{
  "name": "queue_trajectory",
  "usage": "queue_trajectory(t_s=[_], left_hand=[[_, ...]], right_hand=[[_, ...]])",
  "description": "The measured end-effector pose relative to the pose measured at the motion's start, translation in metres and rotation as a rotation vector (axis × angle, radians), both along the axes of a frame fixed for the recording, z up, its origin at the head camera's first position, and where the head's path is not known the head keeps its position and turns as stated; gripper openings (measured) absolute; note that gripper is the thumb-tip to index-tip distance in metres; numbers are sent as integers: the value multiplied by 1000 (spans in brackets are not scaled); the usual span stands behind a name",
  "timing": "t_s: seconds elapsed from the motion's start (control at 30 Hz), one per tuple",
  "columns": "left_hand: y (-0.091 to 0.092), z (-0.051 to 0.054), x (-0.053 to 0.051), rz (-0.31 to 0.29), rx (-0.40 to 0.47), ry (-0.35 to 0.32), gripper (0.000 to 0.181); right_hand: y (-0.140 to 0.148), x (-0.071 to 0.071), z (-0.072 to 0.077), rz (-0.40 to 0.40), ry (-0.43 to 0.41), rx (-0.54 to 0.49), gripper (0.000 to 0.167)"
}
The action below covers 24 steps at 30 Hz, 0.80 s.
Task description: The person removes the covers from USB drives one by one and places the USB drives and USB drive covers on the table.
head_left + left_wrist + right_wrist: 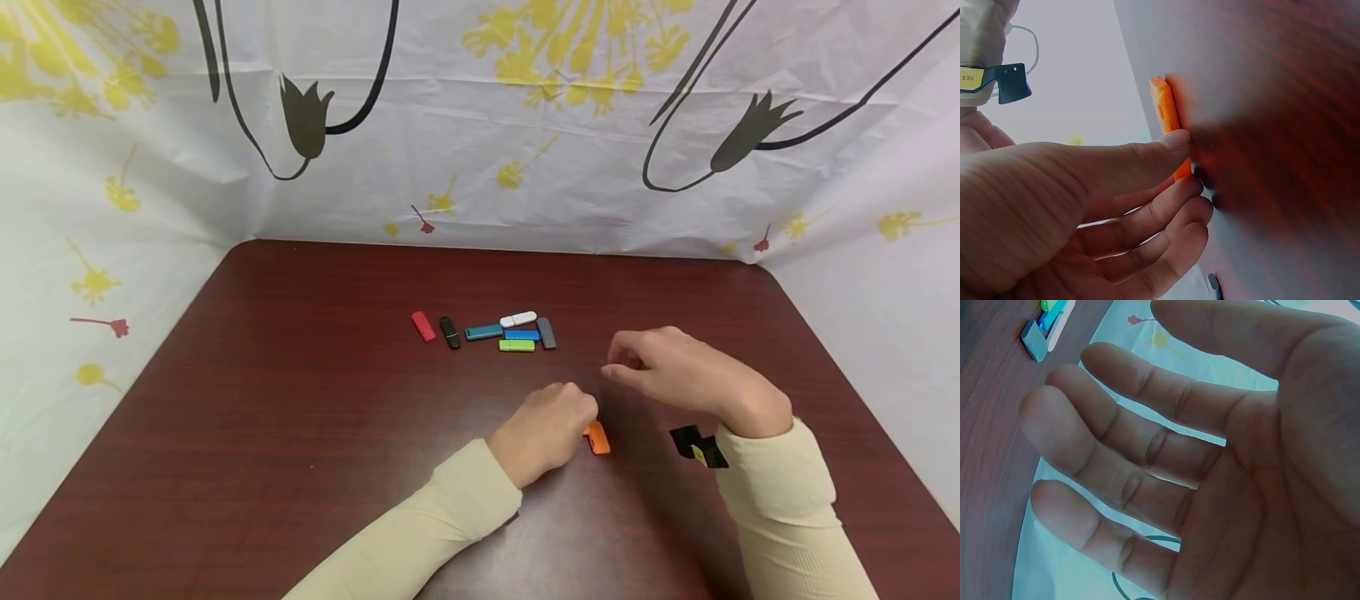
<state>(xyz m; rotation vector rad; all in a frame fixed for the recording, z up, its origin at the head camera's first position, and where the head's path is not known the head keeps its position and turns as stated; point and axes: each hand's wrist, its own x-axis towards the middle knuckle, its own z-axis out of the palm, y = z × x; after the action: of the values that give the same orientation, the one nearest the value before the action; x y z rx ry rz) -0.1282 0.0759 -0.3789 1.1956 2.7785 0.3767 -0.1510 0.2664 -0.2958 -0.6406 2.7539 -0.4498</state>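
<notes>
My left hand [543, 429] pinches an orange USB stick [597, 439] at the table surface, right of the middle. In the left wrist view the thumb lies over the orange stick [1165, 106], whose far end sticks out beyond it. My right hand [690, 375] hovers just to the right, its fingers loosely bent with nothing in them. The right wrist view shows that palm bare and the fingers [1060, 431] spread apart. Farther back lie more sticks: red [423, 326], black [450, 332], teal [483, 332], white [518, 319], blue [522, 335], green [517, 346] and grey [547, 333].
The dark red-brown table [262, 400] is bordered at the back and sides by a white sheet [420, 167] with printed flowers. A black strap piece with a yellow label [699, 447] sits at the right cuff.
</notes>
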Motion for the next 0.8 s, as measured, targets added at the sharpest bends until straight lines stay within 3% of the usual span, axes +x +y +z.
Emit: queue_trajectory(t_s=[0.23, 0.37, 0.6, 0.8], left_hand=[[1, -1, 2, -10, -8, 25, 20], [1, 1, 1, -7, 11, 8, 26], [-14, 20, -13, 95, 45, -103, 21], [-38, 39, -28, 179, 46, -24, 26]], right_hand=[[-1, 0, -1, 0, -12, -4, 13], [-1, 0, -2, 3, -7, -4, 12], [-3, -3, -1, 13, 35, -9, 11], [-8, -4, 0, 21, 143, -26, 5]])
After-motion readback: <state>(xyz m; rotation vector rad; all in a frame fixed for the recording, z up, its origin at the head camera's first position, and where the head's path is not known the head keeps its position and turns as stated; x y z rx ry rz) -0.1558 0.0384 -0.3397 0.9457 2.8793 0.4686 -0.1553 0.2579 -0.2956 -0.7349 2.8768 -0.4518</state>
